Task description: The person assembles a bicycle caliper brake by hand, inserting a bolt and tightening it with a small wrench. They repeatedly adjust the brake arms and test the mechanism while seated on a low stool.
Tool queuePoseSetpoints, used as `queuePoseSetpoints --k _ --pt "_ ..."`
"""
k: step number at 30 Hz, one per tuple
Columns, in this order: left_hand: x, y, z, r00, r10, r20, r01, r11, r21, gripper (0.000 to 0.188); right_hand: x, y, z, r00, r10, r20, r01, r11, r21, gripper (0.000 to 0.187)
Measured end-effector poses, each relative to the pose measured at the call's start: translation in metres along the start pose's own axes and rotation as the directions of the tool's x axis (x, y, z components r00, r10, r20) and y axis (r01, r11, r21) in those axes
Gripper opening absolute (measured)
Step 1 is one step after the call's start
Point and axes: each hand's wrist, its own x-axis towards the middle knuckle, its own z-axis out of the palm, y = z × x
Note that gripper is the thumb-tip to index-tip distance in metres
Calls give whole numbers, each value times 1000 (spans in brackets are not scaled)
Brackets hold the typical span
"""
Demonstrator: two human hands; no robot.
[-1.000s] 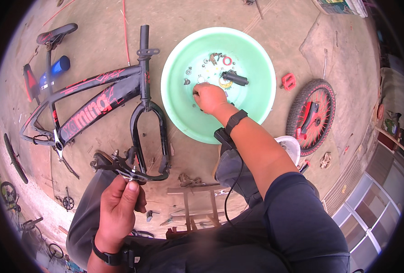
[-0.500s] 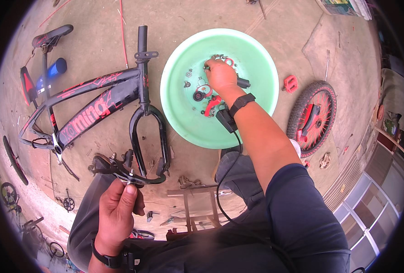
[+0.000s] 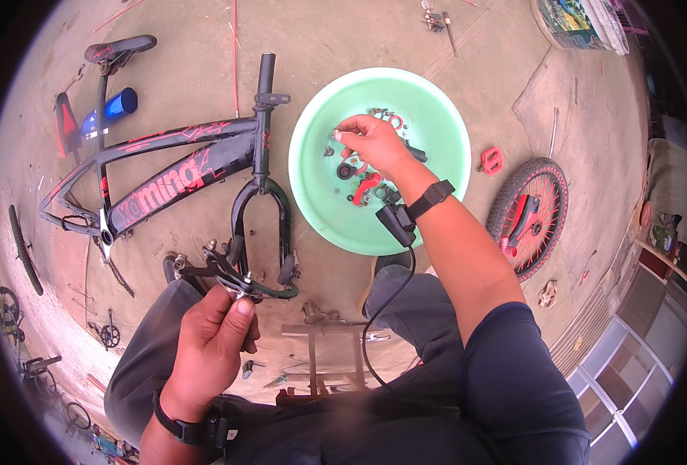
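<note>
Between the thumb and fingers of my left hand (image 3: 218, 329) is a black bicycle brake caliper (image 3: 231, 275), pinched by its bright metal bolt, just below the frame's fork. My right hand (image 3: 374, 145) is over the pale green basin (image 3: 311, 198), thumb and forefinger closed together. A tiny pale piece seems to show at those fingertips, too small to name. Small parts lie in the basin around that hand, among them a red part (image 3: 367, 186) and a round black part (image 3: 346, 170). The black bike frame (image 3: 161, 186) with its fork (image 3: 281, 205) lies to the left.
A spoked wheel (image 3: 531, 219) and a red pedal (image 3: 491, 160) lie right of the basin. A low wooden stool (image 3: 324, 328) stands close by my knees. Further left are a blue cylinder (image 3: 120, 104) and a loose tyre (image 3: 23, 249). A cable hangs from a black device at my right wrist.
My right hand has shifted left within the basin, away from the cluster of parts, with its fingertips now pinched together. My left hand still grips the brake caliper.
</note>
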Motion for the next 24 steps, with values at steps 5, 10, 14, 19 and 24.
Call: queuePoseSetpoints --k 5,10,14,19,24 --pt "-28 2 4 995 89 38 -91 995 39 22 -74 -77 7 922 -186 340 107 966 237 22" --pt "-63 -1 6 915 386 116 -396 914 85 25 -174 -127 23 843 -280 459 72 905 419 18" --pt "-90 -6 4 789 588 176 -614 748 252 23 -239 -141 46 801 -380 462 192 895 403 17" --pt "-121 -15 -3 710 652 266 -704 641 307 21 -302 -139 76 760 -544 355 494 839 228 17" --pt "-134 -16 -6 654 690 309 -755 576 313 24 -339 -133 99 715 -634 294 627 768 130 18"
